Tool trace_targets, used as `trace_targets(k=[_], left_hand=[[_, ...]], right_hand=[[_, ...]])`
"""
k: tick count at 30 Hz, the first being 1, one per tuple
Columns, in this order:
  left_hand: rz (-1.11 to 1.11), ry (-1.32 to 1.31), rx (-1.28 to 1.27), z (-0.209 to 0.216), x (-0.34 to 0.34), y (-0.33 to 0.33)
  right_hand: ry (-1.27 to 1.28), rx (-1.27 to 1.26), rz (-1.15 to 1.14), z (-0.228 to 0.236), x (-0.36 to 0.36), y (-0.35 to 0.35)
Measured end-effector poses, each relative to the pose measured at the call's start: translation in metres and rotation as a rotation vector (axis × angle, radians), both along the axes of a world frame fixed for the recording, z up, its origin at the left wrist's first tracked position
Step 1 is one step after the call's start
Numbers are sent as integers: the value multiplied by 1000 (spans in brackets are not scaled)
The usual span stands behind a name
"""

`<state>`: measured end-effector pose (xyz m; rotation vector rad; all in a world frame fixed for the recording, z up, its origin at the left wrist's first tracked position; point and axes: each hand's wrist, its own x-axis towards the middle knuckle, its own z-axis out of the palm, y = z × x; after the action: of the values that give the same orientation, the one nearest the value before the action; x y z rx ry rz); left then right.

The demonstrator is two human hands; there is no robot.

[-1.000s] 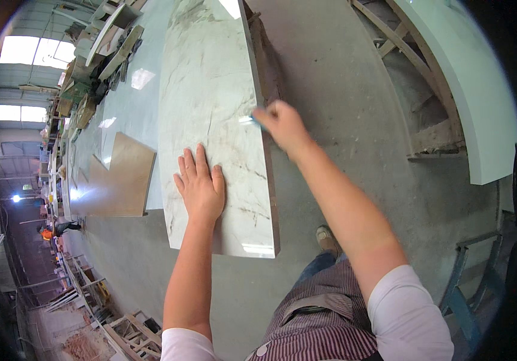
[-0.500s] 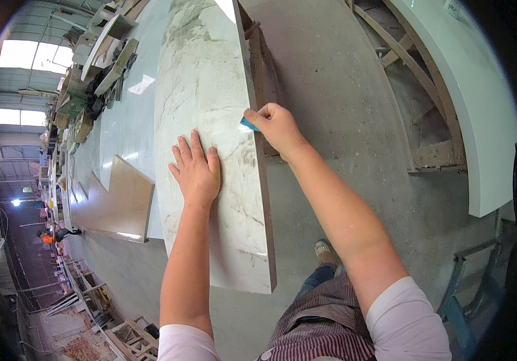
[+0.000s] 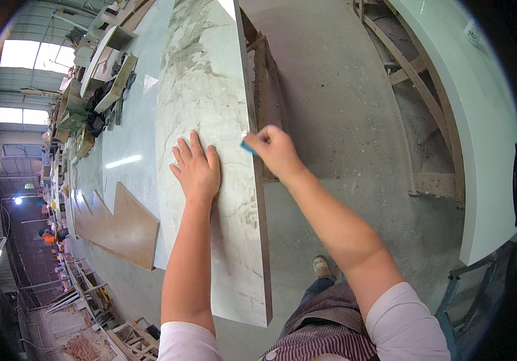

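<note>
Slab (image 3: 233,198), one. Long, pale, grey-veined, face up; a wooden stand (image 3: 263,84) shows past its right edge. Handling note, in my judgement: work along that edge calls for light, even strokes, the slab held steady under a flat palm, fingertips kept clear of the corner.

Panel (image 3: 129,234), one. Brown, notched, left of the slab.

Left grip (image 3: 198,174), one. Fingers spread apart, palm down on the slab, holding nothing.

Right grip (image 3: 278,153), one. Thumb and fingers together, clamped on the blue piece (image 3: 248,146).

Blue piece, one. Small, partly hidden by the fingers, at the slab's right edge; from where I stand I cannot tell its kind.
</note>
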<state>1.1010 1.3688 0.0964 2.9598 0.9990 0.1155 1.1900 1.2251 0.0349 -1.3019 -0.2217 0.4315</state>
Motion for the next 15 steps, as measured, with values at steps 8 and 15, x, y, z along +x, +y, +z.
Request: trace_targets(k=[8, 15], left_hand=[[41, -18, -10, 1, 10, 14], [61, -9, -33, 5, 16, 11]], right_hand=[[246, -81, 231, 3, -110, -51], [125, -103, 132, 2, -26, -12]])
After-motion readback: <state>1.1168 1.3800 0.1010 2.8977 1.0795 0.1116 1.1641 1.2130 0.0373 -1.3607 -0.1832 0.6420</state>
